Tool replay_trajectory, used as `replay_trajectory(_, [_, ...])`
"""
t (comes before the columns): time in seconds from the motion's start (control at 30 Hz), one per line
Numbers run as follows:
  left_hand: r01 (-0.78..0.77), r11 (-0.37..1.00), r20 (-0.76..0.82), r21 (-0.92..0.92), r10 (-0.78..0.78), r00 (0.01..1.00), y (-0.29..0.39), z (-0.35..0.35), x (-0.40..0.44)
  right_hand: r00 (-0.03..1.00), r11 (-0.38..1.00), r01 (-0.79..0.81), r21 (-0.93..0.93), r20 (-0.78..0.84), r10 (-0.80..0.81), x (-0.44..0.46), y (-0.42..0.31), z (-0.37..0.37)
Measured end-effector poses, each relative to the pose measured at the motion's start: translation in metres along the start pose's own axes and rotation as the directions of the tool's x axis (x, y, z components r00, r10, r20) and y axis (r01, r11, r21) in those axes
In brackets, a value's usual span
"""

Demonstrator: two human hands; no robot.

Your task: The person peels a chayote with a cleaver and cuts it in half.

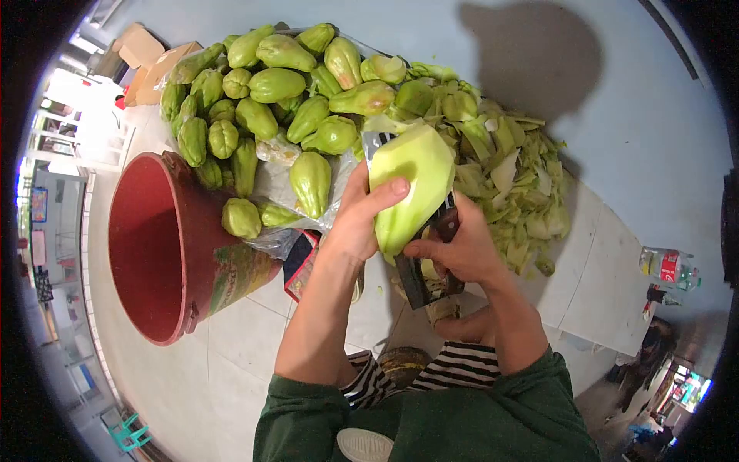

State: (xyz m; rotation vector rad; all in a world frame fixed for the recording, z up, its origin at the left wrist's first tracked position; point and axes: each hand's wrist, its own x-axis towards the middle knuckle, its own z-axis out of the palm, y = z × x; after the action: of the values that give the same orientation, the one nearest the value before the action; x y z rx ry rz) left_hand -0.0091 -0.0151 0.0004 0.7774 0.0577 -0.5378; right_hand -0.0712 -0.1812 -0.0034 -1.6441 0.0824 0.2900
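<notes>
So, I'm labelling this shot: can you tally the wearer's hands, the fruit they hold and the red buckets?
Hands: 2 (left hand, right hand)
Held fruit: 1
Red bucket: 1
Total: 4

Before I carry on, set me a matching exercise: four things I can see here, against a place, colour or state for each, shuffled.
1. Peeled chayote
2. Bucket
3. Peelings
4. Plastic bottle

A. Heaped to the right of the unpeeled chayotes
B. Clear, with a red label
C. Held in the left hand
D. Dark red, open-topped

Pairs: 1-C, 2-D, 3-A, 4-B
</notes>
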Motion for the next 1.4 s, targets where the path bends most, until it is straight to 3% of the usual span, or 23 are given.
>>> replay_trajectory(0.1, [-0.046, 0.992, -0.003, 0.113, 0.047, 0.999, -0.005, 0.009, -0.001, 1.000, 0.999, 0.012, 0.048, 0.012, -0.013, 0.001, 0.003, -0.005])
replay_trajectory(0.37, [-0.128, 0.986, 0.024, 0.109, 0.126, 0.992, -0.010, 0.020, 0.002, 0.998, 0.979, 0.057, 0.194, -0.046, -0.050, -0.005, 0.009, 0.006])
replay_trajectory(0.47, [-0.114, 0.988, 0.023, 0.102, 0.112, 0.993, -0.008, 0.016, 0.000, 0.994, 0.989, 0.080, 0.128, -0.085, -0.070, -0.004, 0.012, 0.008])
replay_trajectory(0.57, [-0.105, 0.991, 0.015, 0.084, 0.104, 0.994, -0.006, 0.015, -0.002, 0.973, 0.975, 0.223, -0.015, -0.061, -0.224, 0.001, 0.008, 0.001])
replay_trajectory(0.63, [-0.112, 0.991, 0.000, 0.077, 0.112, 0.994, -0.005, 0.016, -0.003, 0.999, 0.998, 0.051, -0.028, 0.001, -0.051, -0.001, -0.010, -0.002])
replay_trajectory(0.73, [-0.095, 0.991, -0.020, 0.096, 0.097, 0.995, -0.004, 0.014, -0.004, 1.000, 0.989, -0.014, -0.150, 0.009, 0.015, -0.003, -0.011, -0.010])
replay_trajectory(0.83, [-0.048, 0.993, -0.041, 0.107, 0.053, 0.998, -0.001, 0.019, -0.007, 0.988, 0.984, -0.130, -0.123, 0.069, 0.139, -0.004, -0.022, -0.018])
replay_trajectory(0.97, [-0.028, 0.992, -0.002, 0.123, 0.028, 1.000, 0.002, 0.021, -0.007, 0.996, 0.995, -0.036, -0.094, 0.073, 0.043, -0.004, -0.021, -0.024])
replay_trajectory(1.07, [-0.044, 0.991, 0.045, 0.126, 0.039, 0.998, -0.005, 0.016, -0.002, 0.995, 0.997, -0.052, -0.060, 0.081, 0.057, -0.005, -0.020, -0.026])
replay_trajectory(1.13, [-0.077, 0.990, 0.069, 0.121, 0.069, 0.995, -0.009, 0.019, 0.000, 0.999, 0.999, -0.011, -0.043, 0.031, 0.012, -0.005, -0.008, -0.021])
replay_trajectory(1.27, [-0.169, 0.954, -0.053, 0.247, 0.188, 0.981, -0.016, 0.027, 0.004, 0.983, 0.992, 0.120, -0.030, -0.137, -0.123, -0.002, 0.004, -0.008])
replay_trajectory(1.33, [-0.202, 0.897, -0.097, 0.393, 0.259, 0.961, -0.021, 0.023, 0.008, 0.895, 0.951, 0.284, -0.122, -0.323, -0.308, 0.001, 0.012, -0.005])
replay_trajectory(1.37, [-0.206, 0.895, -0.089, 0.395, 0.260, 0.961, -0.021, 0.022, 0.008, 0.891, 0.949, 0.289, -0.124, -0.328, -0.314, 0.000, 0.011, -0.006])
replay_trajectory(1.4, [-0.125, 0.943, -0.135, 0.308, 0.174, 0.975, -0.020, 0.022, 0.008, 0.895, 0.948, 0.207, -0.240, -0.345, -0.283, 0.000, 0.010, -0.008])
